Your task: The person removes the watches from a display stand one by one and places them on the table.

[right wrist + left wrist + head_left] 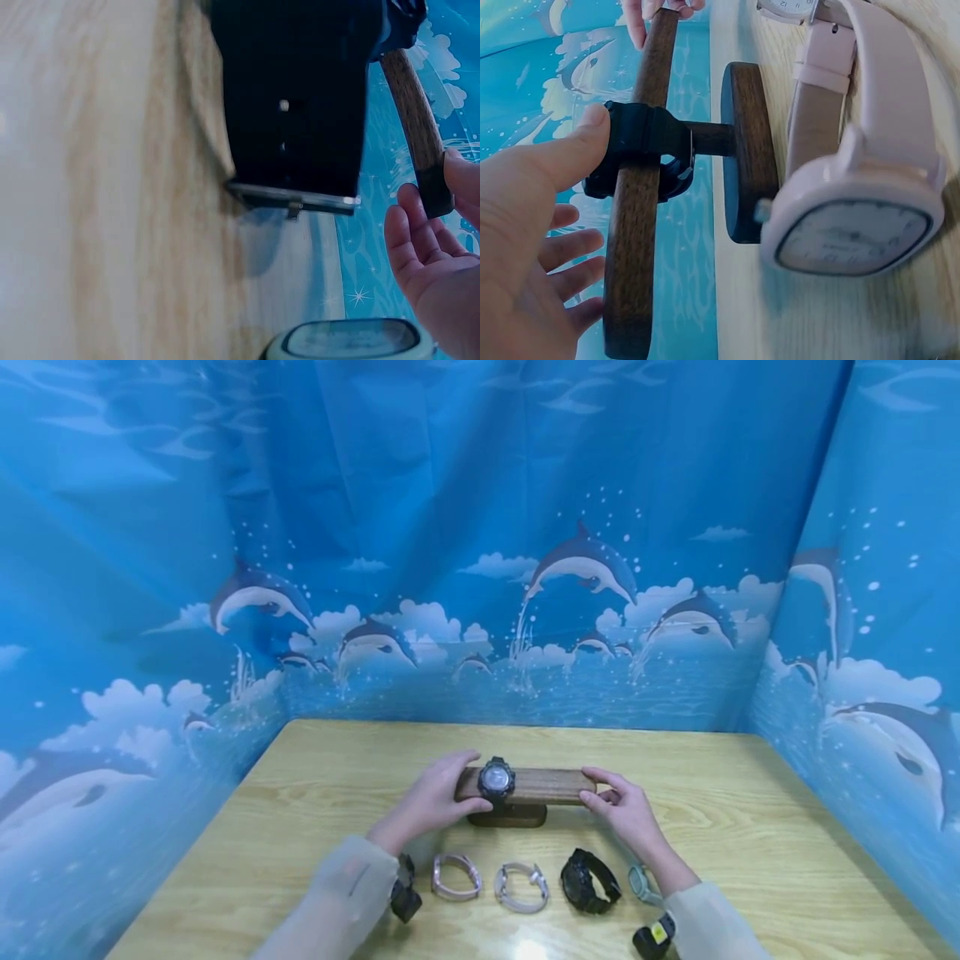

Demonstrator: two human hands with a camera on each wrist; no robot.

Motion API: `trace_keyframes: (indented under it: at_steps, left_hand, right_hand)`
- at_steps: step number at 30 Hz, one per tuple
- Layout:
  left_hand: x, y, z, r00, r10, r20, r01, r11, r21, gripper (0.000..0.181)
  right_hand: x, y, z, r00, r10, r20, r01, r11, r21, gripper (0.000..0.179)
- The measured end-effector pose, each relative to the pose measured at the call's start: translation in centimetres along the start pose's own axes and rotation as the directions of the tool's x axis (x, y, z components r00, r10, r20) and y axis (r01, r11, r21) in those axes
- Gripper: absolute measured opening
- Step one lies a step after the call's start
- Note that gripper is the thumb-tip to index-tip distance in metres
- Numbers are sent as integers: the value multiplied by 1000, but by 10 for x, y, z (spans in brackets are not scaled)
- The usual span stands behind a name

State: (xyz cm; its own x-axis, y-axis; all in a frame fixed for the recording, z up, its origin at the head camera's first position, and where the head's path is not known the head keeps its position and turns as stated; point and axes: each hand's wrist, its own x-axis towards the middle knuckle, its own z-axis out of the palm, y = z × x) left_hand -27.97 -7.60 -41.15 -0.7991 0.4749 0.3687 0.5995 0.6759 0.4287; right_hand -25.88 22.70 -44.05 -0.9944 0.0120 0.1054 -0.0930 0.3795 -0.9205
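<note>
**Two hands at a wooden watch stand on a table**

A black digital watch point(496, 778) is strapped around the horizontal bar of a dark wooden T-shaped watch stand point(551, 784), left of the bar's middle. The stand sits near the centre of a light wooden table point(750, 827), a little toward its front edge.

The left hand point(435, 800) rests at the bar's left end, fingers relaxed and straight, thumb touching the watch; it grips nothing. The right hand point(622, 806) touches the bar's right end with loose, released fingers.

To do this step well, I judge the right hand should steady the bar while the left works the watch, so the stand's round base point(744, 150) does not tip.

Counted: one stand and one watch on it. Four more watches lie in a row along the front edge: a pink-strapped watch point(455, 875), a pale beige watch point(522, 887), a black watch point(589, 881) and a pale green watch point(642, 884), partly hidden by the right wrist. Each wrist carries a black camera. A blue dolphin-printed curtain point(480, 527) surrounds the table.
</note>
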Motion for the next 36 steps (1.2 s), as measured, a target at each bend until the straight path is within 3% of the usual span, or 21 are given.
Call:
trace_keyframes:
  at_steps: [25,36]
  left_hand:
    - [14,1,16,1000,-15,23,14,999,42,84]
    - [18,4,17,999,-23,42,23,1000,9,78]
  right_hand:
    - [2,2,0,1000,4,-8,-4,1000,31,45]
    - [1,1,3,1000,-18,-17,19,999,49,42]
